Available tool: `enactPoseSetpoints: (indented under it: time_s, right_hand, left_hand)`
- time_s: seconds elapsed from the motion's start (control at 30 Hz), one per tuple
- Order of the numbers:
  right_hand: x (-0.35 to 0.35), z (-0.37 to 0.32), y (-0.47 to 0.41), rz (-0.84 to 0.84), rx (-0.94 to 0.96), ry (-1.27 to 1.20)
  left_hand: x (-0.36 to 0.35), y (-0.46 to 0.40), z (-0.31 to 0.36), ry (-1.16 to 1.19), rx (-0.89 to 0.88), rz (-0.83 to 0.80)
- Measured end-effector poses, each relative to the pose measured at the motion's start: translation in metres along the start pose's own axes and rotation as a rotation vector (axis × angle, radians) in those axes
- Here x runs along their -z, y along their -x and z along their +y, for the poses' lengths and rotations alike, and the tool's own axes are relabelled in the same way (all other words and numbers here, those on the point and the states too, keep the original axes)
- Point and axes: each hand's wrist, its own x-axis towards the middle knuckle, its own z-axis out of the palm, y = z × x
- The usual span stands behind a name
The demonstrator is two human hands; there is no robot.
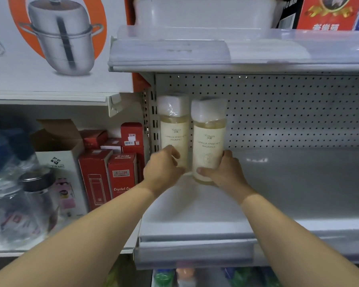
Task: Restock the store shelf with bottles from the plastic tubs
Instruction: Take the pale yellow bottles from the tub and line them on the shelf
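Two tall pale-yellow bottles with white caps and cream labels stand upright side by side at the back left corner of the grey shelf. My left hand grips the lower part of the left bottle. My right hand grips the base of the right bottle, thumb across its front. The bottles nearly touch each other. The bottoms of both bottles are hidden behind my hands. No plastic tub of bottles shows on this shelf level.
A perforated back panel closes the shelf behind. A translucent plastic tub sits on the shelf above. Left of the upright post stand red boxes, a white carton and glass jars. A steamer-pot box sits upper left.
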Motion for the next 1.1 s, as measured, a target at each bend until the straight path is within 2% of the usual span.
enactPoseSetpoints:
  time_s: [0.1,0.4,0.67,1.1]
  right_hand:
    - [-0.007,-0.005,-0.013,0.017,-0.016,0.005]
    - [-0.016,-0.009,-0.049,0.029,-0.037,-0.059]
    - [-0.007,-0.004,-0.057,-0.059,0.003,-0.037]
    - [-0.018,-0.005,-0.074,-0.052,0.061,-0.011]
  left_hand:
    - [0.011,-0.006,-0.010,-0.060,0.072,0.102]
    - [0.013,-0.023,-0.022,-0.078,0.162,0.061]
    - [0.007,-0.030,-0.019,-0.050,0.177,0.059]
    - [0.003,-0.034,-0.030,-0.099,0.183,0.063]
